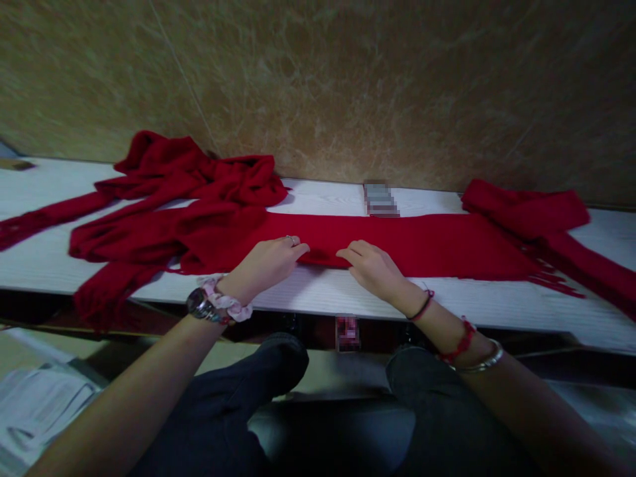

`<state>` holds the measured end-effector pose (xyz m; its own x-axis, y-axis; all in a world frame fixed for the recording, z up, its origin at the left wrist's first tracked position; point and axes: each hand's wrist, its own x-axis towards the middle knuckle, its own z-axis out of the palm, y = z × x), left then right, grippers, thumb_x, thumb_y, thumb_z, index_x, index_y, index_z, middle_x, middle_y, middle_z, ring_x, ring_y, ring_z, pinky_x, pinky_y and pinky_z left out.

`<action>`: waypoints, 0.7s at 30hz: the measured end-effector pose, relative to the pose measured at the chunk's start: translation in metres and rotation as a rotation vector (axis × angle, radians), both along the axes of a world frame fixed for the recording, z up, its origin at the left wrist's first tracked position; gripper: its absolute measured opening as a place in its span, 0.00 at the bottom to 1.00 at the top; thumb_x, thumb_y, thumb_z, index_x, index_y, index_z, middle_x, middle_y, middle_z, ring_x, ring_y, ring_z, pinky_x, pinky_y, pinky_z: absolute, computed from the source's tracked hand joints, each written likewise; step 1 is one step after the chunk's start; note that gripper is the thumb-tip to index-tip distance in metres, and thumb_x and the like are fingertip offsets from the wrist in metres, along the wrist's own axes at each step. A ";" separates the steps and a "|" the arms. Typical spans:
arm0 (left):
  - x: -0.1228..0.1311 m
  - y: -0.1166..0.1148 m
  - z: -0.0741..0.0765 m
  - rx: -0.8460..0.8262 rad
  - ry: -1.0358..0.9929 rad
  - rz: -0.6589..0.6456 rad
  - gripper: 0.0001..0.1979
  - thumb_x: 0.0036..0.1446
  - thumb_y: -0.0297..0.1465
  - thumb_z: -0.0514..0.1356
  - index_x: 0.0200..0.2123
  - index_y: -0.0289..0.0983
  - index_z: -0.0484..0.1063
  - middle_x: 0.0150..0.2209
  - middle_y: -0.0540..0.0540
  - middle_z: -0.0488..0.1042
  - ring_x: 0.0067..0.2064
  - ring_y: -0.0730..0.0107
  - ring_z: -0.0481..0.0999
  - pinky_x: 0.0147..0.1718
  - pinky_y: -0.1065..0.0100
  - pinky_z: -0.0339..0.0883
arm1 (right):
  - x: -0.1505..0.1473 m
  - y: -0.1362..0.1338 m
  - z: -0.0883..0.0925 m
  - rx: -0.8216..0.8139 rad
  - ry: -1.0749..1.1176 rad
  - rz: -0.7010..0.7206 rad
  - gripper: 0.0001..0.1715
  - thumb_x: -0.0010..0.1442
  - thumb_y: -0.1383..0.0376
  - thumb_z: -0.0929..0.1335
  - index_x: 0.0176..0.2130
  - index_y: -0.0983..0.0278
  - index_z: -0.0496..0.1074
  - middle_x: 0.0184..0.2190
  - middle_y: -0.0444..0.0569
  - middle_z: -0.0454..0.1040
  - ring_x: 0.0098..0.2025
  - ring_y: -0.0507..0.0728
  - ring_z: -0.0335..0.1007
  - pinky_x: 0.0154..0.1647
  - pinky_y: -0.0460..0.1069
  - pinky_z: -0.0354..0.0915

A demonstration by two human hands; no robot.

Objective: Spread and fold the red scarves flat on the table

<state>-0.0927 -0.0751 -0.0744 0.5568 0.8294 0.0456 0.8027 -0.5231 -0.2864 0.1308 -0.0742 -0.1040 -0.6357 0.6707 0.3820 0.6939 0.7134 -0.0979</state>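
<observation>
A long red scarf [422, 245] lies stretched sideways across a white table [318, 295], flat in its middle and right part, with fringe at the right end. Its near edge is pinched by my left hand [273, 260] and, a short way to the right, by my right hand [370, 265]. Both sets of fingers are closed on the cloth, and the edge between them is slightly lifted. Toward the left the scarf runs into loose folds. Behind those folds sits a crumpled red scarf [199, 172], with fringed ends hanging leftward and over the front edge.
At the right lies a folded red scarf [527, 212] with a strip trailing off the edge. A small blurred-out rectangular object [380, 199] rests near the marble-patterned wall [318, 86]. Papers [44, 404] are at the lower left. My legs are below the table edge.
</observation>
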 end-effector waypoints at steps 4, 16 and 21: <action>-0.004 0.001 0.005 -0.007 0.000 -0.028 0.12 0.59 0.25 0.50 0.43 0.34 0.71 0.39 0.42 0.76 0.38 0.66 0.75 0.32 0.69 0.66 | 0.001 0.004 -0.001 -0.038 0.007 -0.042 0.09 0.59 0.72 0.64 0.40 0.68 0.72 0.36 0.54 0.73 0.39 0.57 0.67 0.41 0.51 0.63; -0.012 0.003 0.006 -0.033 0.043 -0.092 0.12 0.60 0.27 0.51 0.41 0.37 0.73 0.34 0.44 0.77 0.35 0.66 0.76 0.30 0.69 0.63 | 0.004 0.002 0.001 0.108 -0.153 0.041 0.12 0.61 0.75 0.61 0.36 0.68 0.72 0.32 0.50 0.73 0.34 0.54 0.63 0.35 0.49 0.55; -0.009 0.001 0.006 0.018 0.051 -0.119 0.12 0.60 0.25 0.51 0.42 0.35 0.72 0.33 0.43 0.77 0.34 0.65 0.76 0.29 0.69 0.64 | -0.003 -0.004 0.004 0.226 -0.169 0.021 0.09 0.61 0.71 0.62 0.35 0.67 0.72 0.32 0.51 0.72 0.34 0.55 0.61 0.33 0.49 0.53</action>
<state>-0.1019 -0.0741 -0.0687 0.6532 0.7566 0.0289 0.7195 -0.6083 -0.3351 0.1283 -0.0781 -0.1001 -0.7158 0.5666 0.4082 0.6718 0.7182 0.1812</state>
